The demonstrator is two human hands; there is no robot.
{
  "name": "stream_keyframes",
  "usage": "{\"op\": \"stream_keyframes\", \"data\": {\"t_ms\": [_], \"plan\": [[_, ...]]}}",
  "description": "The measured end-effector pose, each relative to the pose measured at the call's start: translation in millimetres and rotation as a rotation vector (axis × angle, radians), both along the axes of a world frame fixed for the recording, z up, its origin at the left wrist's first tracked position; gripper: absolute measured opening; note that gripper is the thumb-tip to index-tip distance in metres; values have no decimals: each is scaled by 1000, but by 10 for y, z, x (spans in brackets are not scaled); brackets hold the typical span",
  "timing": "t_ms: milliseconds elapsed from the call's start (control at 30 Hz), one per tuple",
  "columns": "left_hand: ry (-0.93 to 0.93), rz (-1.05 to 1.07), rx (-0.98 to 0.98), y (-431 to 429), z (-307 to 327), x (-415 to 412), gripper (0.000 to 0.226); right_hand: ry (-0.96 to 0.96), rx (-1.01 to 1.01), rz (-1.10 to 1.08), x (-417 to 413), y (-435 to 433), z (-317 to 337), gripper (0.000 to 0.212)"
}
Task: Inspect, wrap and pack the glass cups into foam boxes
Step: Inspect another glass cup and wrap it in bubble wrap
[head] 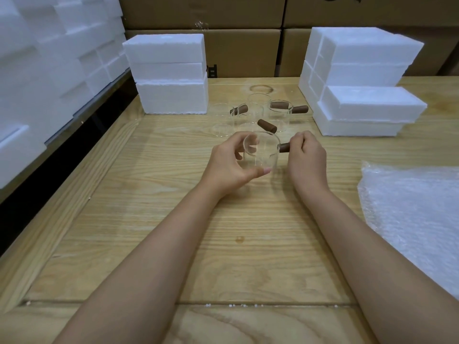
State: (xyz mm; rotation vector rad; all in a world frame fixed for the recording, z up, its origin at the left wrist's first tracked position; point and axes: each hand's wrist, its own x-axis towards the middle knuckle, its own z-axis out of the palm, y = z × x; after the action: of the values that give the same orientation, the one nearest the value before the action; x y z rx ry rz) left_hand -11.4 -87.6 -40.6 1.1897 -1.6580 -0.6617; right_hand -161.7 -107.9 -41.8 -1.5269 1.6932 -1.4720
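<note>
Both hands are up over the wooden table (198,232), and between them sits one glass cup (260,155). It's tipped over on its side, the open rim turned toward the left hand (231,165). That hand is cupped around the clear body, fingers curled over the far side and the thumb tucked under the near edge. On the other side, the right hand (308,157) has its fingers folded tight around the cup's brown handle (285,147), so only the stub of it shows next to the glass. The cup seems to be held off the tabletop, with a faint shadow just beneath it. Just beyond the hands is a cluster of more glass cups (279,117), standing close together with brown handles poking out at different angles. One of those handles (267,125) points back toward the held cup and almost reaches its rim. Beyond the left hand and off to its left is a left stack of foam boxes (171,75), white blocks piled one on another. Beyond the right hand, to its right, a right stack of foam boxes (360,78) steps down toward the table edge. Near the right forearm, a sheet of bubble wrap (417,214) lies spread on the wood. Far left of the left arm, a wall of foam pieces (49,58) runs along the side of the table. Cardboard cartons (223,11) are stacked behind everything at the back.
</note>
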Motion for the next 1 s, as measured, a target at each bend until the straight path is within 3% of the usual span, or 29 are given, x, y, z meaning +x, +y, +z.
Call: {"op": "stream_keyframes", "data": {"t_ms": [167, 400, 567, 733, 833, 1000], "plan": [[51, -9, 120, -12, -20, 32, 50, 161, 49, 46, -2, 29, 2, 28], [-60, -25, 173, -67, -71, 53, 59, 398, 146, 6, 5, 65, 1, 23], [-44, -63, 196, -78, -119, 82, 59, 556, 123, -21, 2, 154, 97, 31], [-81, -146, 224, -88, -97, 95, 71, 658, 102, -99, -413, 279, 629, 39], [-88, -195, 242, -73, -87, 106, 82, 794, 239, -156, -895, 463, 753, 38], [-145, -257, 298, -65, -48, 138, 102, 881, 681, -177, -1494, 595, 437, 49]]}}
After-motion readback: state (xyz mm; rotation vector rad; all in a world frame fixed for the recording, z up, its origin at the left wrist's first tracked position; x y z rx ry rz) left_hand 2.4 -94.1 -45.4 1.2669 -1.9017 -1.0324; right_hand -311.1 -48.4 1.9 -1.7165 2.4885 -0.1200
